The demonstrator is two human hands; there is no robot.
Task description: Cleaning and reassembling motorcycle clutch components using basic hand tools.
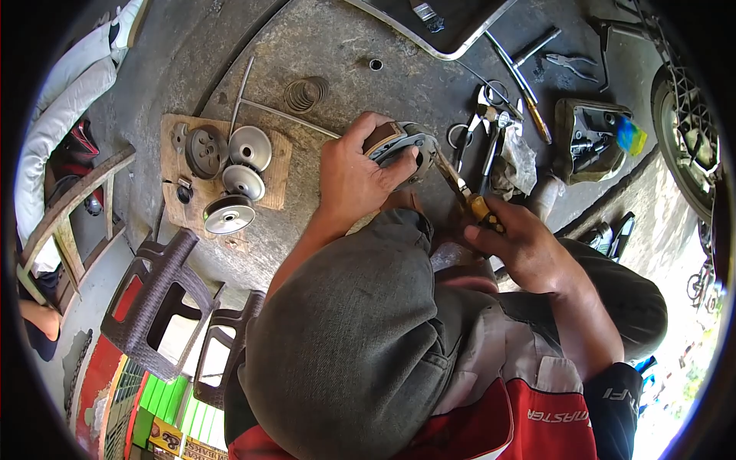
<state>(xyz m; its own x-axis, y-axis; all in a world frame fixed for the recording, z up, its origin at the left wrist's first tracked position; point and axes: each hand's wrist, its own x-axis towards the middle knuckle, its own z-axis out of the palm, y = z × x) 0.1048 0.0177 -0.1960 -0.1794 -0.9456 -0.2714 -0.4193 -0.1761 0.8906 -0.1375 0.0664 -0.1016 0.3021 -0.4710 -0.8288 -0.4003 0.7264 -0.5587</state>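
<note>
My left hand [354, 175] grips a round metal clutch-like part with brown shoe linings [400, 146], pressing it down on the concrete floor just past my knee. My right hand [515, 239] is closed round the yellow-and-black handle of a pair of pliers [460, 186]. The metal jaws of the pliers reach up and left to the right edge of the part. My bent legs in grey trousers fill the lower middle of the view and hide the floor below the hands.
A cardboard sheet [272, 184] to the left carries several round metal pulley parts. A coiled spring [305, 93] and a T-handled rod lie behind it. Pliers, wrenches and a rag [518, 162] lie at the right, by an open toolbox [592, 138] and a tyre [688, 134]. Plastic stools [157, 295] stand at lower left.
</note>
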